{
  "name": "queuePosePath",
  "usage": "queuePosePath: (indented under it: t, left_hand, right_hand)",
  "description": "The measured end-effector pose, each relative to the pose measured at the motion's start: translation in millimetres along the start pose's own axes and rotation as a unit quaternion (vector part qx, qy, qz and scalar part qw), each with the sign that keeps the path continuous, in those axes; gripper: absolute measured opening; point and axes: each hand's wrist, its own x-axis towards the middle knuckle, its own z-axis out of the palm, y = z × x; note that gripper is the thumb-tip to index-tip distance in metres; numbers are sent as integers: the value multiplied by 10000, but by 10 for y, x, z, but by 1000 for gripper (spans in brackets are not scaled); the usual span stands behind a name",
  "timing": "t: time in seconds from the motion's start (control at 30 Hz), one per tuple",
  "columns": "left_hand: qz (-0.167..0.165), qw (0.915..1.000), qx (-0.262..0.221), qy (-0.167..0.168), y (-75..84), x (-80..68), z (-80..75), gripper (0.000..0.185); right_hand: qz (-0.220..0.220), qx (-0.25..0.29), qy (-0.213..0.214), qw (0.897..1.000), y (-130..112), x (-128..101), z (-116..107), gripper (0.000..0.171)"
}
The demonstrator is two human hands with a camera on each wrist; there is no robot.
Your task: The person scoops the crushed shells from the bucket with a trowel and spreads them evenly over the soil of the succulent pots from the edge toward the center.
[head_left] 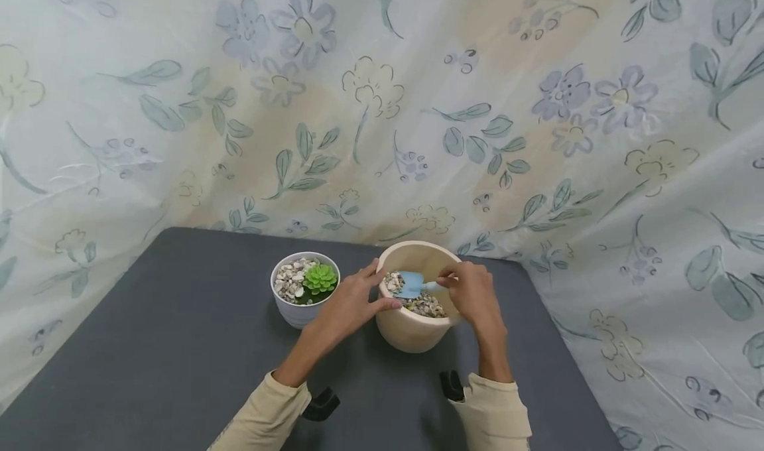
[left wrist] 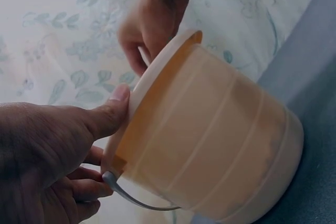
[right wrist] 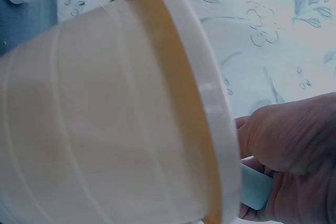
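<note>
Looking down from the head view, the left hand (head_left: 352,302) grips the rim of the beige pot (head_left: 412,328), thumb on the lip, pot tilted on the grey table (head_left: 179,345). The right hand (head_left: 474,292) pinches the handle of a blue scoop (head_left: 412,284) over the pebbles (head_left: 425,304) inside. Both wrist views only catch the pot's ribbed outside, no pebbles. Just beside it, farther left, stands a white pot (head_left: 296,312) with a green succulent (head_left: 319,278).

Cream pot (head_left: 412,328), blue scoop (head_left: 412,284)
</note>
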Motion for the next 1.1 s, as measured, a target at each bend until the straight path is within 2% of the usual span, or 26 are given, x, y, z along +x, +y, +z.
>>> queuePosePath:
  t: [0.23, 0.57, 0.87, 1.1]
  left_hand:
    - [75, 10000, -22, 23, -12, -25, -13, 79]
    - [32, 10000, -65, 40, -12, -12, -7, 81]
    - [-53, 9999, -133, 40, -15, -6, 4, 81]
    - [-1, 10000, -22, 74, -17, -11, 1, 82]
  right_hand:
    - [401, 170, 42, 9990, 51, -73, -90, 7]
    - [490, 43, 459, 9977, 61, -144, -170, 7]
    - [569, 155, 495, 9970, 82, -188, -235, 10]
    - [664, 337, 582, 9955, 116, -239, -281, 12]
